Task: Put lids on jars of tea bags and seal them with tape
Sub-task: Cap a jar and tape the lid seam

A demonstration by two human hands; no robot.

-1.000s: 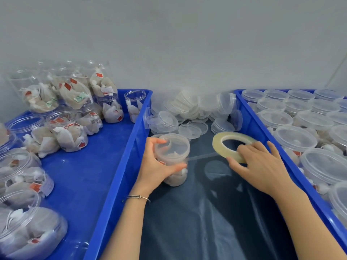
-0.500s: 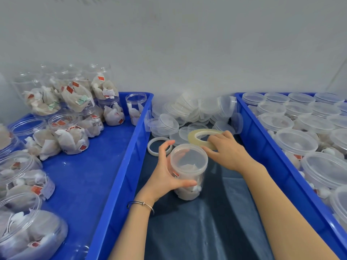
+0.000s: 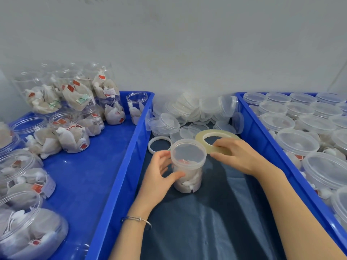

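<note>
A clear plastic jar of tea bags [image 3: 187, 166] with a lid on it stands upright on the dark sheet in the middle of the head view. My left hand [image 3: 159, 175] grips its left side, thumb across the front. A yellowish roll of clear tape [image 3: 216, 136] is held flat just right of the jar's lid. My right hand [image 3: 238, 156] grips the roll's near edge and brings it against the lid's rim.
A blue tray [image 3: 84, 166] on the left holds several open jars of tea bags. A blue tray [image 3: 262, 139] on the right holds several lidded jars. Loose lids [image 3: 187, 111] lie piled behind the jar, and a white ring [image 3: 159, 145] lies left of them.
The tape roll in my right hand swung left from the right tray's edge to the jar's lid. The jar shifted a little right and nearer in my left hand.
</note>
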